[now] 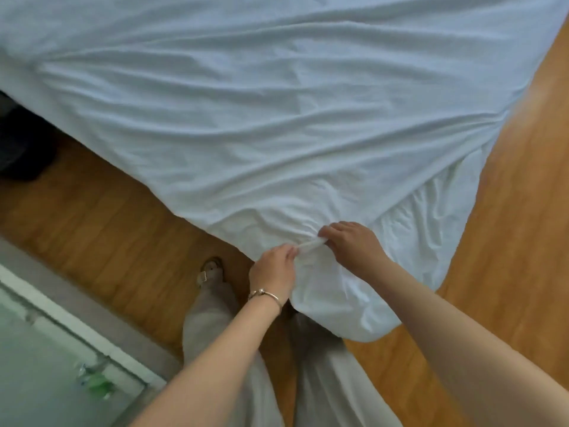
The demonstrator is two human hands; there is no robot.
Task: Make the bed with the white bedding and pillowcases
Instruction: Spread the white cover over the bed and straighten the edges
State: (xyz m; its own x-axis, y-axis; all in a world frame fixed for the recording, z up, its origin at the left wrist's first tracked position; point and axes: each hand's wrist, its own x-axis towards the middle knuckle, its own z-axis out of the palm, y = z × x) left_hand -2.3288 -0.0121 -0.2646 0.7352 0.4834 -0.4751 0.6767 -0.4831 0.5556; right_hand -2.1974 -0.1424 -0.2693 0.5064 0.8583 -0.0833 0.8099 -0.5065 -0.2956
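Note:
A wrinkled white sheet (261, 118) covers the bed, which fills the upper part of the head view. Its near corner hangs down over the bed's corner toward my legs. My left hand (274, 269), with a bracelet at the wrist, pinches the bunched hem of that corner. My right hand (351, 245) grips the same hem just to the right, so a short stretch of it is pulled taut between the two hands. Long creases run from the corner across the sheet.
Wooden floor (101, 217) runs along both sides of the bed's corner. A pale window frame or sill (70, 322) lies at the lower left. A dark object (21, 143) sits by the bed at the left edge. My feet stand close to the bed's corner.

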